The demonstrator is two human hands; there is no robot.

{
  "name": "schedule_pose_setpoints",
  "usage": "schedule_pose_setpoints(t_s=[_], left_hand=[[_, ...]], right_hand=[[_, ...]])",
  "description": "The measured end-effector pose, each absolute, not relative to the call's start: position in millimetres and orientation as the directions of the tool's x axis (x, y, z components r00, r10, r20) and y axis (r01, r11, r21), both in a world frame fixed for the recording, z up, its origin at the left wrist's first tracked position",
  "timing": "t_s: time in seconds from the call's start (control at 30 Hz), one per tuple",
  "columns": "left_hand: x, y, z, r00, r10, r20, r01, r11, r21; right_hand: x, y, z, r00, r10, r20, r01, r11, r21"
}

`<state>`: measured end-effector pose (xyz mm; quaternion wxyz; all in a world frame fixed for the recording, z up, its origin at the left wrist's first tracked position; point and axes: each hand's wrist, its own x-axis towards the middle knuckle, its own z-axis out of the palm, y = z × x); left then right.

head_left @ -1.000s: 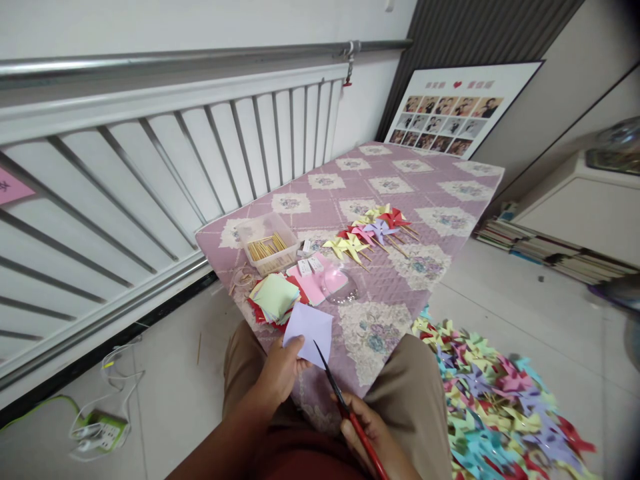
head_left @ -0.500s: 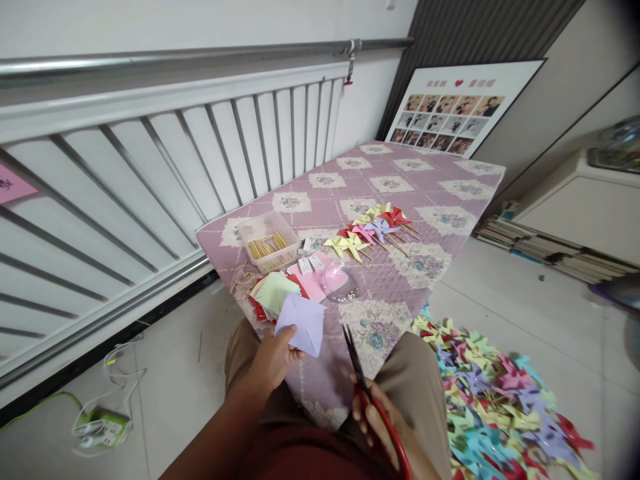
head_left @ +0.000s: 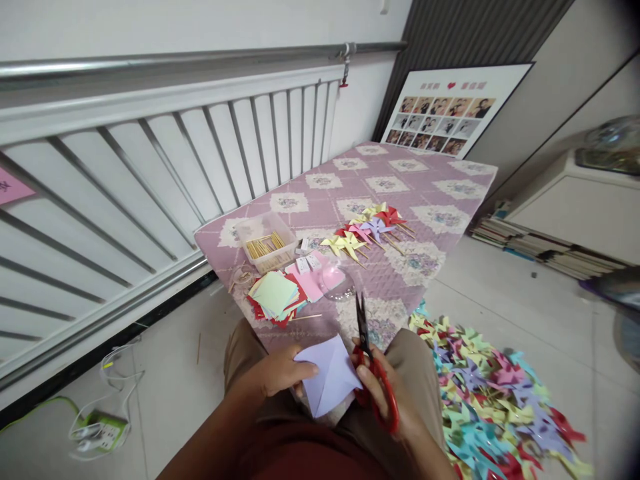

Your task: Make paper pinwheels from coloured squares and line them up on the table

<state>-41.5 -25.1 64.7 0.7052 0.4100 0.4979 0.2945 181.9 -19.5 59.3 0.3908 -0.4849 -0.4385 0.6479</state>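
Note:
My left hand (head_left: 287,370) pinches a square of lavender paper (head_left: 327,373) by its left corner, above my lap. Cuts and creases run in from the paper's corners. My right hand (head_left: 377,387) is closed around red-handled scissors (head_left: 364,327), whose dark blades point up and away from me. The right fingers are right beside the paper's right corner; whether they touch it I cannot tell. On the table ahead lies a stack of coloured paper squares (head_left: 275,295), pale green on top, with a thin stick (head_left: 306,317) near it.
A clear plastic box (head_left: 267,243) of short sticks, pink paper (head_left: 313,283) and a transparent dish (head_left: 337,283) stand on the cloth-covered table (head_left: 390,183). Finished pinwheels (head_left: 373,230) lie farther back. A large heap of pinwheels (head_left: 490,393) covers the floor at right. A radiator (head_left: 200,153) flanks the left.
My left hand has brought the lavender paper right and toward me, off the table's near edge. My right hand has raised the scissors, now more upright, beside the paper. The thin stick is uncovered.

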Motion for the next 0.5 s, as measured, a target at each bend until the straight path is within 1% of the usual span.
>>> schedule_pose_setpoints(t_s=[0.1,0.17,0.23,0.33,0.43,0.5], left_hand=[[-42,-24,68,0.384,0.796,-0.468,0.134,0.454,0.881],[-41,-23,67,0.352,0.815,-0.460,0.104,0.454,0.885],[-38,-23,64,0.299,0.840,-0.452,0.015,0.470,0.883],[-33,-22,59,0.228,0.871,-0.436,-0.220,0.482,0.848],[-27,-24,58,0.285,0.877,-0.386,-0.448,0.478,0.756],[-21,-28,56,0.353,0.866,-0.355,-0.509,0.496,0.704]], right_hand=[[177,-19,64,-0.326,0.915,-0.238,-0.046,-0.267,-0.963],[172,-22,63,-0.368,0.900,-0.232,-0.045,-0.267,-0.963],[167,-26,59,-0.359,0.900,-0.247,-0.066,-0.289,-0.955],[160,-31,53,-0.274,0.920,-0.281,-0.101,-0.319,-0.942],[154,-33,47,-0.165,0.942,-0.291,-0.169,-0.318,-0.933],[151,-32,42,-0.111,0.946,-0.303,-0.251,-0.322,-0.913]])
